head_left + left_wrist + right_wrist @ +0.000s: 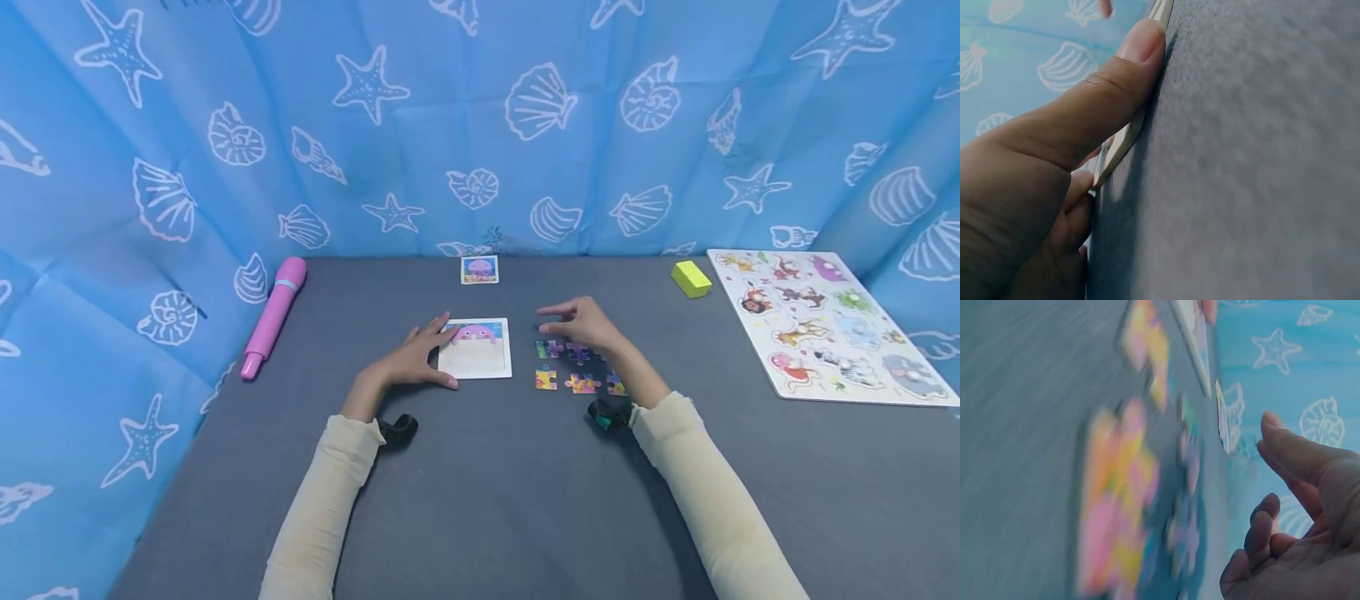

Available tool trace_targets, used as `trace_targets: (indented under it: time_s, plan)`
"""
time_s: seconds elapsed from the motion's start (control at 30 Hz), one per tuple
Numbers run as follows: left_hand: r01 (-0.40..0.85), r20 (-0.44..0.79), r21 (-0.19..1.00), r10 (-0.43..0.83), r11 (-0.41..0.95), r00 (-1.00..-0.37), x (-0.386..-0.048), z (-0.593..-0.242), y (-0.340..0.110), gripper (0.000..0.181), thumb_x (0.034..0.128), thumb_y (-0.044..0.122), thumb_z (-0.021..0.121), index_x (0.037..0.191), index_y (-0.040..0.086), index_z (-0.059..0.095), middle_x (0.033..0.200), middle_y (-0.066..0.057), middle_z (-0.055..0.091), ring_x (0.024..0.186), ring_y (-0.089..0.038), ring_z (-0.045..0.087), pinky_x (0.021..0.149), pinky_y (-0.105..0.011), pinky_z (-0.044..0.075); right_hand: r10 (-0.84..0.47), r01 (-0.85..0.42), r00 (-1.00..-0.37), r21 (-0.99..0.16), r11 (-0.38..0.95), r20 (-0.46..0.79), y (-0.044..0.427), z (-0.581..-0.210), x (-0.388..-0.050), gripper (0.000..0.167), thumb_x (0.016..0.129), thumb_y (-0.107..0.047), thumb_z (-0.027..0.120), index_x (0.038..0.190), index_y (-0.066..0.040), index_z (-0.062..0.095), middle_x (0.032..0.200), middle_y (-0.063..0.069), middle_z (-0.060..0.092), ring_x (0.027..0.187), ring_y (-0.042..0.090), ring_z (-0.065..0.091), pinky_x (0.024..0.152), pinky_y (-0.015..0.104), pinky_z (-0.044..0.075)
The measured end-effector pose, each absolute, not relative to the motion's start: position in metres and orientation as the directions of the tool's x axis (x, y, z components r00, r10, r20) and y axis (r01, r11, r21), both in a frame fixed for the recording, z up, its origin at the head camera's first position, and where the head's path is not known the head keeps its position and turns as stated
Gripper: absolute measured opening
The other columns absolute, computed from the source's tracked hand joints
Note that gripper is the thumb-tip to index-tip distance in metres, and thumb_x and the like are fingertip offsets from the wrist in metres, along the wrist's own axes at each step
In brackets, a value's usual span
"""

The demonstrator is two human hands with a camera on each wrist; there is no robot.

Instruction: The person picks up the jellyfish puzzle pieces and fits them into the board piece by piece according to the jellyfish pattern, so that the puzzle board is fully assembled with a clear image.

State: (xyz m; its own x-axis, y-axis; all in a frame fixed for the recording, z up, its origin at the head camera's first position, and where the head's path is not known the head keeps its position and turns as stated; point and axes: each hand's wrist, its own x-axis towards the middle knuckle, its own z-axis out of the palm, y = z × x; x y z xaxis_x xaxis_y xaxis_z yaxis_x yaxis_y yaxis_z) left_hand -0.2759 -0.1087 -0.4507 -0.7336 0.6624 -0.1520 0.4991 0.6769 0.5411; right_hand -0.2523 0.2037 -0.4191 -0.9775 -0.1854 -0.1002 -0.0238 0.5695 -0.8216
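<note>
A small white-bordered puzzle tray [474, 372] lies on the grey table, with part of a pink creature picture along its far side. My left hand [412, 357] grips it at the left, thumb along the near edge and fingers on the far side. In the left wrist view the thumb [1110, 87] lies against the tray's edge. My right hand [588, 323] hovers over loose jigsaw pieces [582, 383] to the right of the tray. Nothing shows between its extended thumb and index finger; the other fingers are bent. The hand and forearm hide some pieces.
Behind the tray lies a small picture card [480, 270] with a pink creature. A pink microphone-shaped toy [276, 317] is at the left, a yellow block [691, 279] at the back right. Farther right rests a white animal board [832, 325]. A blue shell-print curtain [480, 125] backs the table.
</note>
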Motion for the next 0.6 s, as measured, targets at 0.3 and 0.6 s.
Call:
trace_targets:
  time_s: [0.3, 0.6]
  plan:
    - [0.516, -0.112, 0.548, 0.669, 0.658, -0.735, -0.265, -0.446, -0.126, 0.083, 0.0813, 0.039, 0.068, 0.146, 0.008, 0.025, 0.155, -0.010, 0.011, 0.143, -0.028, 0.009, 0.114, -0.051, 0.004, -0.179, -0.031, -0.976, -0.732, 0.680, -0.125, 0.223, -0.430, -0.239, 0.031, 0.078, -0.013, 0.072, 0.108, -0.004, 0.069, 0.081, 0.015, 0.068, 0.054, 0.011, 0.034, 0.051, 0.024, 0.031]
    - [0.519, -0.071, 0.575, 0.670, 0.633, -0.739, -0.261, -0.451, -0.130, 0.077, 0.0826, 0.036, 0.067, 0.144, 0.009, 0.030, 0.154, -0.009, 0.016, 0.143, -0.027, 0.013, 0.114, -0.052, 0.005, -0.205, -0.095, -0.976, -0.694, 0.714, -0.078, 0.221, -0.437, -0.236, 0.035, 0.074, -0.017, 0.077, 0.106, -0.005, 0.070, 0.062, -0.001, 0.037, 0.062, 0.016, 0.034, 0.057, 0.027, 0.028]
